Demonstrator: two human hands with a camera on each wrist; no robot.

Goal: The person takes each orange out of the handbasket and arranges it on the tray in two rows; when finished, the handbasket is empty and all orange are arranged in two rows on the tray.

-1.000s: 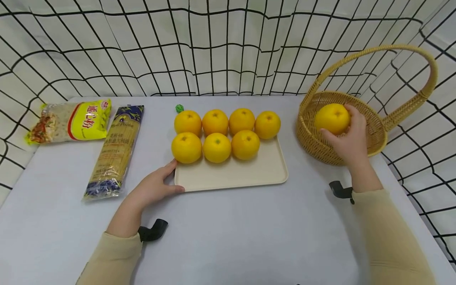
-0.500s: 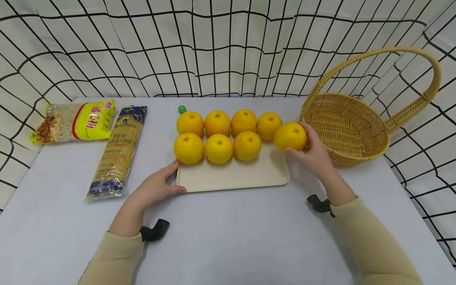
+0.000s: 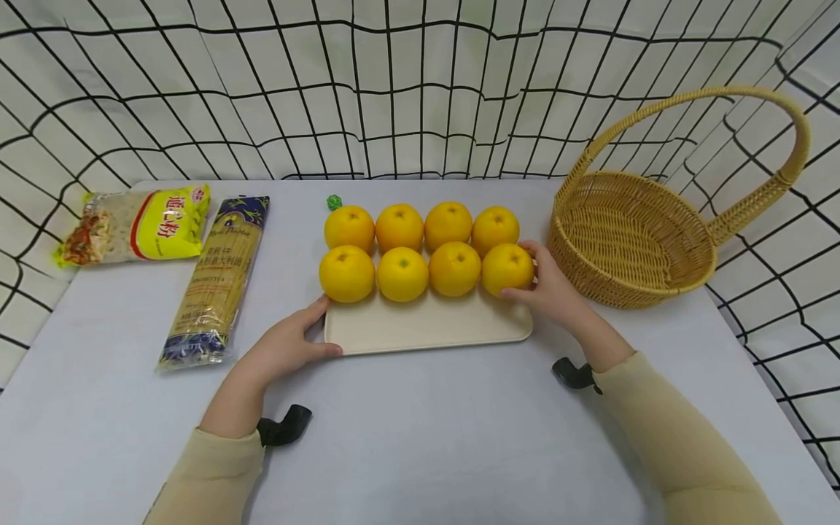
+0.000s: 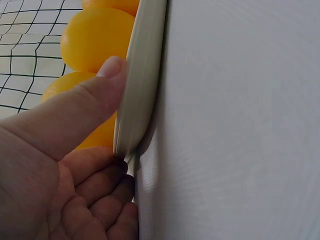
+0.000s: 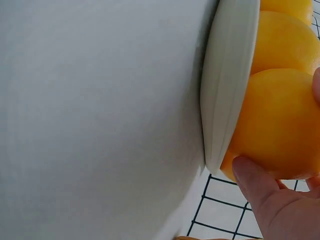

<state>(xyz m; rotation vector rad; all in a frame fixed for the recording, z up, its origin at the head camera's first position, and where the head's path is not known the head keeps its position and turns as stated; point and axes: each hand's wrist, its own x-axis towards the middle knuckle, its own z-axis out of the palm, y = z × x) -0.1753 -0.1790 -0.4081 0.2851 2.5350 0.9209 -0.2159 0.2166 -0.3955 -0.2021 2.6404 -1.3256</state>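
Note:
In the head view, my right hand (image 3: 559,293) holds an orange (image 3: 507,268) at the right end of the front row on the cream tray (image 3: 420,329). Thumb and fingers curve round its right side, and in the right wrist view this orange (image 5: 280,122) sits right at the tray's rim. Several more oranges (image 3: 402,274) stand beside and behind it in two rows. At the tray's left end, my left hand (image 3: 284,348) grips the corner. The left wrist view has its thumb (image 4: 111,70) against the rim and the other fingers curled by the corner.
A wicker basket (image 3: 705,262) with a tall handle stands right of the tray, nothing inside it. Left lie a spaghetti pack (image 3: 216,281) and a yellow-ended food bag (image 3: 141,224). A small green object (image 3: 334,202) sits behind the oranges. Black netting (image 3: 420,91) borders the table.
My right hand has carried the orange from inside the basket leftward to the tray, into the front row's right end. The left hand has stayed at the tray's corner.

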